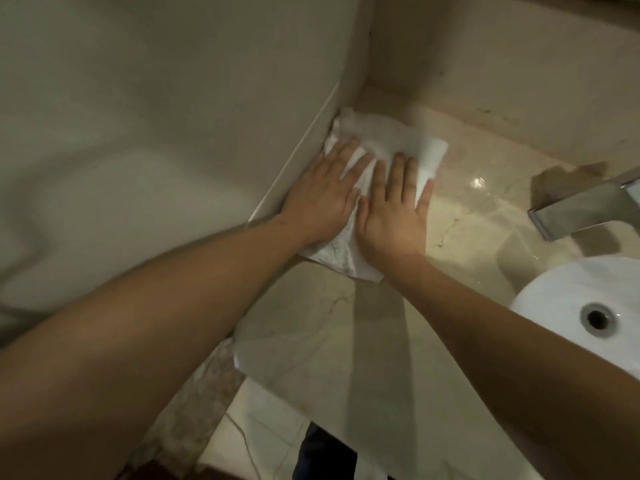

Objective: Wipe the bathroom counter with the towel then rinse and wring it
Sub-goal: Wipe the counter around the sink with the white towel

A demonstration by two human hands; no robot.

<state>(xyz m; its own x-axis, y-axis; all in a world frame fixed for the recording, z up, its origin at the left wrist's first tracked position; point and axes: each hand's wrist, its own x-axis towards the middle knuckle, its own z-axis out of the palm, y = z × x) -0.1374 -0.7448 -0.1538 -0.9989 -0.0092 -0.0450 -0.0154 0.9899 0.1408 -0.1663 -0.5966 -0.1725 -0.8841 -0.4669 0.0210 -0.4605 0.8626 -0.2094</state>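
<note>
Towel, frame centre, spread on tabletop against wall. Pinned under left hand, right hand; fingers straight, gripping nothing. Likely soft, limp, light; best bunched at near edge.

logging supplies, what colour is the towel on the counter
The towel is white, best seen in the head view.
</note>
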